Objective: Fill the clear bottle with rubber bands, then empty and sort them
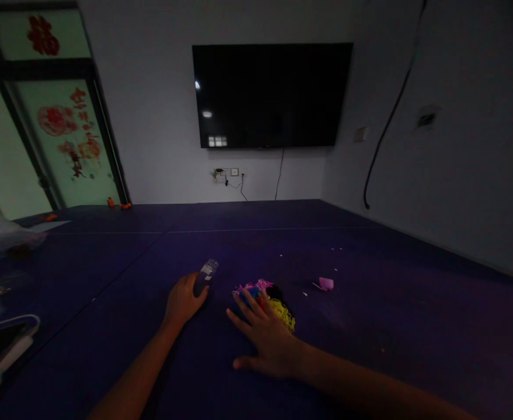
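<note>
My left hand (187, 297) is closed round a small clear bottle (208, 269), which leans away from me above the dark purple table (151, 268). A paler patch shows on the bottle, too dim to read. To the right, my right hand (267, 335) has its fingers spread over a heap of small coloured loops or bands (282, 312). Pink, blue, red, black and yellow ones lie in clumps, partly hidden under the fingers. Whether the palm presses on the table I cannot tell.
A pink scrap (326, 284) lies right of the heap, with several white bits around it. At the left edge are clear plastic bags (6, 242) and a white-framed object (6, 344). Orange items (125, 206) lie at the far edge, below a wall-mounted television (274, 96).
</note>
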`<act>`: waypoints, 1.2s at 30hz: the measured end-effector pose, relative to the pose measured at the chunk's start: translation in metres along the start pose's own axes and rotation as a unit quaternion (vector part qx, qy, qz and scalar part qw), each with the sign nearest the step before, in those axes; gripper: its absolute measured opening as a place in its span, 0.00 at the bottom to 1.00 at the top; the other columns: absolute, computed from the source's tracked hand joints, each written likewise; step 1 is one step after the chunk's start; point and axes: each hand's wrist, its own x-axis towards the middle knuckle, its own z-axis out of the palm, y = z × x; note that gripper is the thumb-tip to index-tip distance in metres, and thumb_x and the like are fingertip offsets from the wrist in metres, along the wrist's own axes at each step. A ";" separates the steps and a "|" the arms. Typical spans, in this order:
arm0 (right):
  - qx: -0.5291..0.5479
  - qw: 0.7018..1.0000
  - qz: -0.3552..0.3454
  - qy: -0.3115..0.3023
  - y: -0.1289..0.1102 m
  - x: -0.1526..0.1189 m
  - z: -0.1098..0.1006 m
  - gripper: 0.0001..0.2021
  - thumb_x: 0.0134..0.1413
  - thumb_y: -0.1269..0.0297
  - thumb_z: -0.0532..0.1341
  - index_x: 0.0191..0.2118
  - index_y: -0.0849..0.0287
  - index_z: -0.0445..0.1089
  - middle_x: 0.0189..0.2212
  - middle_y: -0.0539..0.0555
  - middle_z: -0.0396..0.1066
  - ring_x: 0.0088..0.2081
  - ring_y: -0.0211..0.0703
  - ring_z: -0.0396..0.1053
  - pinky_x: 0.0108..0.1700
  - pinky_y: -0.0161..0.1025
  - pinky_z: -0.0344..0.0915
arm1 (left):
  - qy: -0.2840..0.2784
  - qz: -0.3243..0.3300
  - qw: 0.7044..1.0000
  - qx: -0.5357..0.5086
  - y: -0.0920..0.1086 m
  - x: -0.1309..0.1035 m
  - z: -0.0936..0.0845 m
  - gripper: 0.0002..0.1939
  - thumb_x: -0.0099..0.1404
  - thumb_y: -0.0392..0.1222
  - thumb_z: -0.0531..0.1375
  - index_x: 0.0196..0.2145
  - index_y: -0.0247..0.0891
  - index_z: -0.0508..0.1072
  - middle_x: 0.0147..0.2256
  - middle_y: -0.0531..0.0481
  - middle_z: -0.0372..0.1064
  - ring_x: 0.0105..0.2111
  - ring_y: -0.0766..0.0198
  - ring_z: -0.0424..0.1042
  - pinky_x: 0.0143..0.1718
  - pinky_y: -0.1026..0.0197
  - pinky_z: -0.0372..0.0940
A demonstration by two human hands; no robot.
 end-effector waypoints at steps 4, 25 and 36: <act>-0.048 0.996 0.062 0.031 0.008 0.011 0.007 0.33 0.57 0.43 0.47 0.64 0.53 0.43 0.65 0.58 0.35 0.65 0.58 0.28 0.59 0.64 0.23 | -0.005 0.001 1.000 0.014 0.002 0.000 -0.001 0.17 0.61 0.46 0.55 0.46 0.36 0.66 0.40 0.42 0.71 0.40 0.53 0.72 0.39 0.56 0.66; 0.089 0.991 0.100 0.030 0.057 0.048 0.023 0.14 0.59 0.70 0.51 0.45 0.58 0.70 0.45 0.57 0.70 0.48 0.45 0.65 0.50 0.41 0.60 | 0.001 -0.009 0.999 -0.034 0.000 -0.002 -0.001 0.19 0.59 0.47 0.57 0.46 0.38 0.66 0.38 0.44 0.72 0.37 0.55 0.73 0.36 0.57 0.66; 0.107 0.946 0.286 0.109 0.057 0.048 0.011 0.18 0.62 0.61 0.46 0.32 0.60 0.70 0.27 0.57 0.73 0.26 0.42 0.69 0.29 0.36 0.60 | 0.014 -0.004 0.999 -0.052 0.000 -0.002 -0.005 0.19 0.58 0.49 0.57 0.45 0.38 0.67 0.36 0.46 0.73 0.34 0.57 0.72 0.36 0.57 0.66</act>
